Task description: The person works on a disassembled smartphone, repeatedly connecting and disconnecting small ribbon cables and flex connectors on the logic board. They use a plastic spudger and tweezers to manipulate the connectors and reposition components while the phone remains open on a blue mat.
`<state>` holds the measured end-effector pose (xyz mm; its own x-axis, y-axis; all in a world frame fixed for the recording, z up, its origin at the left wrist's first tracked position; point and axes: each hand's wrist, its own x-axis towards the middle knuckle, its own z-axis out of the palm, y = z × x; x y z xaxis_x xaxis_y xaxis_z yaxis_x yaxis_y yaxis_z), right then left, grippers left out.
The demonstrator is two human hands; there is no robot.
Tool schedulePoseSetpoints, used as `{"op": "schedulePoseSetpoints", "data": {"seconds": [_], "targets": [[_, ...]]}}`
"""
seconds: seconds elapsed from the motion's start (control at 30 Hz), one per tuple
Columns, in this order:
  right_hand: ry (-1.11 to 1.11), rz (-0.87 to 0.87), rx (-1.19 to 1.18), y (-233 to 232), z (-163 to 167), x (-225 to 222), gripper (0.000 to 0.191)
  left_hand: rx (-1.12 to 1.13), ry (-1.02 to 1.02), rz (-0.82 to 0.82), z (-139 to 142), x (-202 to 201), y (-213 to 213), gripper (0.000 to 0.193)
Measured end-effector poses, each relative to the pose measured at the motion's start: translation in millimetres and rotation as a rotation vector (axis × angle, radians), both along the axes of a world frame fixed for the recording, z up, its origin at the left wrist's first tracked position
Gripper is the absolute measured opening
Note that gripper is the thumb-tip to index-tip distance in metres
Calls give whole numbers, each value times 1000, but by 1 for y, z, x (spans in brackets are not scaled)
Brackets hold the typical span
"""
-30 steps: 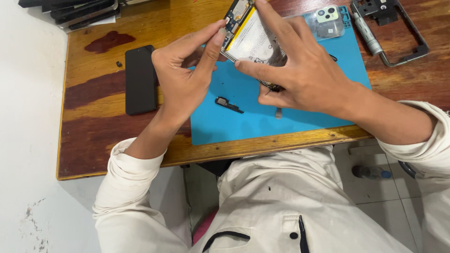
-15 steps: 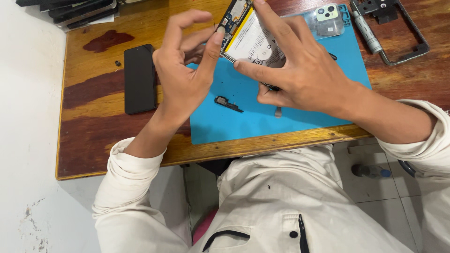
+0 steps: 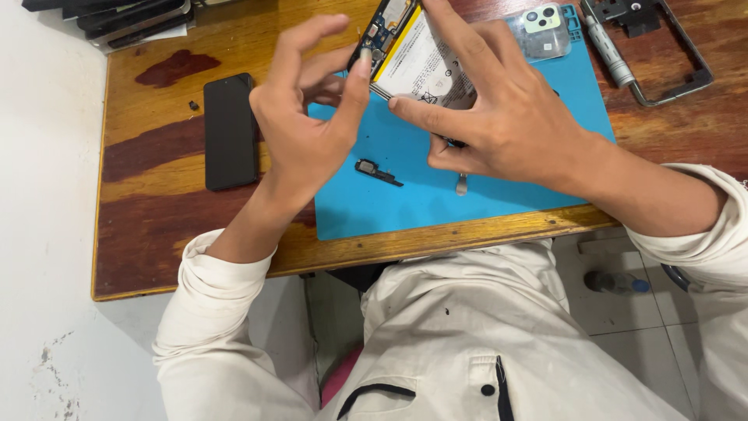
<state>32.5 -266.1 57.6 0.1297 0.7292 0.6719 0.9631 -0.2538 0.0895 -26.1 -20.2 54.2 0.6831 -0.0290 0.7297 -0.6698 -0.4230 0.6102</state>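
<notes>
Opened smartphone [image 3: 417, 54]: back cover off, pale battery and a dark circuit board at its lower end exposed. Held tilted in the air above the far part of the blue work mat [image 3: 436, 195], clear of the desk [image 3: 156, 234].

Right hand [image 3: 499, 125]: grips the phone from the right, thumb pressed under its near edge, index finger laid along the top, remaining fingers curled beneath. A small dark item shows under those curled fingers; what it is cannot be told.

Left hand [image 3: 308, 132]: mostly open, fingers spread and arched, thumb tip touching the phone's lower corner by the circuit board. It grips nothing.

On the mat, near the hands: one small dark oblong component [image 3: 376, 171], lying flat below the left hand; one small metal piece [image 3: 461, 184] just beside the right hand's knuckles.

At the mat's far right corner: translucent back cover [image 3: 545, 31] with a pale green camera block.

Right of the mat, on bare wood: screwdriver with a silver handle [image 3: 612, 54], lying across a dark rectangular phone frame [image 3: 670, 58].

Left of the mat: black smartphone [image 3: 230, 131], screen up and dark, lying flat; a tiny dark part [image 3: 193, 105] just beside its far left corner.

Far left corner of the desk: stack of dark flat devices [image 3: 117, 19].
</notes>
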Motion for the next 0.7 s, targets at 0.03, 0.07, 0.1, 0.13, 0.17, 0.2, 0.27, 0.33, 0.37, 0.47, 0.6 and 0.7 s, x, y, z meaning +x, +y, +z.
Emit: {"op": "schedulePoseSetpoints", "data": {"seconds": [0.03,0.07,0.1,0.13,0.17,0.2,0.27,0.33,0.37,0.47,0.6,0.7], "targets": [[3,0,0,0,0,0,62,-54,51,-40,-1,0,1,29],[5,0,0,0,0,0,63,-117,118,-88,-1,1,2,31],[7,-1,0,1,0,0,64,-179,184,-136,-2,2,3,33],[4,-2,4,1,0,1,62,-180,192,-135,-2,4,3,29],[0,-2,8,0,0,1,60,-181,199,-133,-3,5,3,24],[-4,-2,12,1,0,2,57,-181,205,-130,-3,6,3,19],[-9,-10,11,1,0,1,57,-69,111,-74,-3,5,3,16],[-2,-11,9,1,0,1,59,8,46,-33,-1,4,3,14],[10,-8,7,1,0,2,61,29,29,-19,0,3,2,14],[27,-1,10,3,0,2,61,85,-2,15,5,2,1,15],[41,7,16,3,0,1,59,-15,32,-16,6,1,-1,28],[41,4,8,1,-1,1,60,28,10,-11,4,4,-1,22]]}}
